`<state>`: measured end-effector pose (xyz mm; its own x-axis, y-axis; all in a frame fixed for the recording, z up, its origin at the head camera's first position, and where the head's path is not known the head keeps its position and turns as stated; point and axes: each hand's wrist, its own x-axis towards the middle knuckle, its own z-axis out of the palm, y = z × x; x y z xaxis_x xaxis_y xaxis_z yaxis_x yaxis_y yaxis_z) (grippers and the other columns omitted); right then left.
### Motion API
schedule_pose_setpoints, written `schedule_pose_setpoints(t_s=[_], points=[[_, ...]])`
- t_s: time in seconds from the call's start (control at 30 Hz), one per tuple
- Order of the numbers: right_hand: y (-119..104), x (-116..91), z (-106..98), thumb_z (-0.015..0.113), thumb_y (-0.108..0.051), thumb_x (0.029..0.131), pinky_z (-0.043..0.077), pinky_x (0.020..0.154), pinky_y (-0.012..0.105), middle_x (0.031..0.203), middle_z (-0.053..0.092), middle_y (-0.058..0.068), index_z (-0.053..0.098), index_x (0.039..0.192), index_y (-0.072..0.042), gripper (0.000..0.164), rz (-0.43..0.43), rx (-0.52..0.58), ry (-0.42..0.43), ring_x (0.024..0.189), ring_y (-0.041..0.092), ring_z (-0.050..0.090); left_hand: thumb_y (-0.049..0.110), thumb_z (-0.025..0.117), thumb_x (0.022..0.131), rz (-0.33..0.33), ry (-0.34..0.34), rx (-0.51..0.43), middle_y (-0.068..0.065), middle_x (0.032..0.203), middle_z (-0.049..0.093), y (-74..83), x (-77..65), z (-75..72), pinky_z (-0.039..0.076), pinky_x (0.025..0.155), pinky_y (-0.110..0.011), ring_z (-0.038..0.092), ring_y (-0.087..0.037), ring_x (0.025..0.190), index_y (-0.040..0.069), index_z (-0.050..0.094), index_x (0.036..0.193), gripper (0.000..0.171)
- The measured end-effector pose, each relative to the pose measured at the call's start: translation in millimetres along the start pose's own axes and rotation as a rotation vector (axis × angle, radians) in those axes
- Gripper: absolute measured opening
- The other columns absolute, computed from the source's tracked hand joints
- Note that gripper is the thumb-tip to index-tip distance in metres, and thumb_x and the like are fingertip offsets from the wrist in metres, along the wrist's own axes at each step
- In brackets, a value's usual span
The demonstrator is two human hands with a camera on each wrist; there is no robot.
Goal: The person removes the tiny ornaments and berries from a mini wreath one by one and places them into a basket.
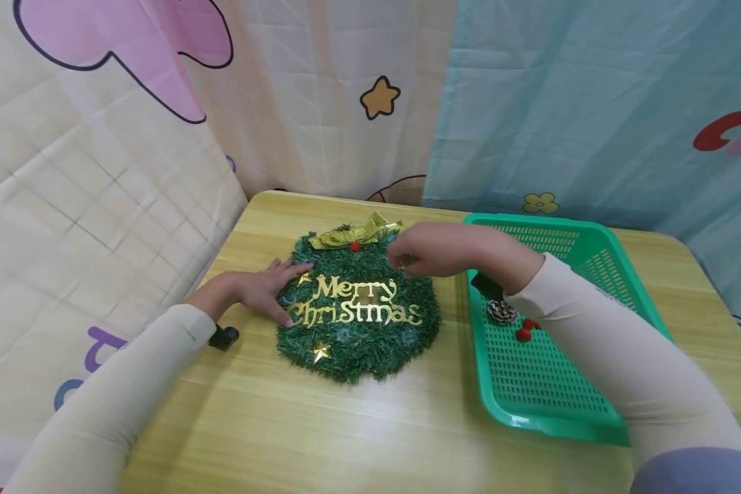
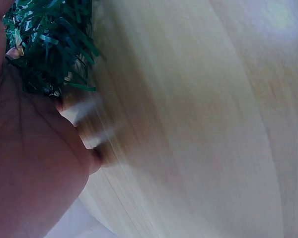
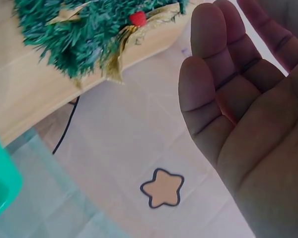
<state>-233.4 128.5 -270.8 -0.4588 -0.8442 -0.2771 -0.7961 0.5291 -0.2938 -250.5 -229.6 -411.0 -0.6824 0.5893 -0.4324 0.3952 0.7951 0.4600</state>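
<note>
A green tinsel wreath point(image 1: 358, 357) lies flat on the table, with gold "Merry Christmas" lettering point(image 1: 353, 312) across its middle. Gold stars point(image 1: 321, 353) sit at its left side and bottom. At its top are a gold ribbon bow point(image 1: 346, 238) and a red berry point(image 1: 355, 247). My left hand point(image 1: 262, 291) rests with spread fingers on the wreath's left edge; its palm fills the left of the left wrist view. Above the wreath's upper right hovers my right hand point(image 1: 435, 248), fingers loosely bent, and nothing shows in its palm point(image 3: 268, 139).
To the right stands a green plastic basket point(image 1: 483, 370), partly covered by my right forearm. Inside it lie a frosted pine cone point(image 1: 502, 312) and red berries point(image 1: 523, 335). Printed curtains point(image 1: 321, 103) hang behind and left of the wooden table point(image 1: 370, 439).
</note>
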Motion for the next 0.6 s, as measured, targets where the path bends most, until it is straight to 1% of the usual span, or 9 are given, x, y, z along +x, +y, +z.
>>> schedule_pose_setpoints(t_s=[0.17,0.3,0.4,0.47,0.6], points=[[5.3,22.5,-0.7,0.061,-0.008,0.098,0.050,0.082,0.039,0.100,0.065,0.003,0.067,0.112,-0.010,0.016,-0.006,-0.011,-0.008,0.090,0.018,0.060,0.044,0.083,0.078,0.005,-0.003,0.004,-0.024,0.161,-0.018,2.1,2.5,-0.5,0.002,0.108,-0.074,-0.019,-0.049,0.143,0.026,-0.003,0.161,0.121],[12.6,36.2,-2.1,0.060,-0.010,0.099,0.049,0.083,0.038,0.104,0.066,0.003,0.067,0.116,-0.011,0.017,0.017,0.006,0.001,0.095,0.020,0.061,0.043,0.083,0.078,0.012,-0.004,0.004,-0.025,0.161,-0.017,3.4,6.2,-0.4,0.003,0.108,-0.073,-0.019,-0.050,0.143,0.026,-0.003,0.161,0.121],[17.1,42.6,-2.0,0.060,-0.010,0.099,0.048,0.084,0.036,0.106,0.065,0.003,0.066,0.117,-0.011,0.019,0.040,0.037,-0.001,0.097,0.021,0.061,0.044,0.083,0.079,0.014,-0.009,0.008,-0.025,0.161,-0.017,4.7,8.6,-0.7,0.004,0.109,-0.073,-0.019,-0.050,0.143,0.026,-0.003,0.161,0.121],[20.2,47.4,-1.0,0.060,-0.010,0.100,0.048,0.084,0.035,0.106,0.065,0.004,0.065,0.118,-0.010,0.019,0.047,0.054,0.000,0.097,0.021,0.061,0.044,0.083,0.079,0.013,-0.010,0.013,-0.024,0.161,-0.017,5.5,9.3,-1.1,0.005,0.109,-0.072,-0.018,-0.050,0.143,0.026,-0.003,0.161,0.121],[23.5,60.4,1.6,0.058,-0.009,0.100,0.047,0.081,0.037,0.105,0.065,0.003,0.066,0.115,-0.011,0.017,0.061,0.080,0.023,0.094,0.020,0.060,0.044,0.083,0.079,0.018,-0.007,0.021,-0.025,0.161,-0.016,5.8,8.2,-2.1,0.005,0.109,-0.073,-0.017,-0.051,0.143,0.026,-0.003,0.161,0.120]])
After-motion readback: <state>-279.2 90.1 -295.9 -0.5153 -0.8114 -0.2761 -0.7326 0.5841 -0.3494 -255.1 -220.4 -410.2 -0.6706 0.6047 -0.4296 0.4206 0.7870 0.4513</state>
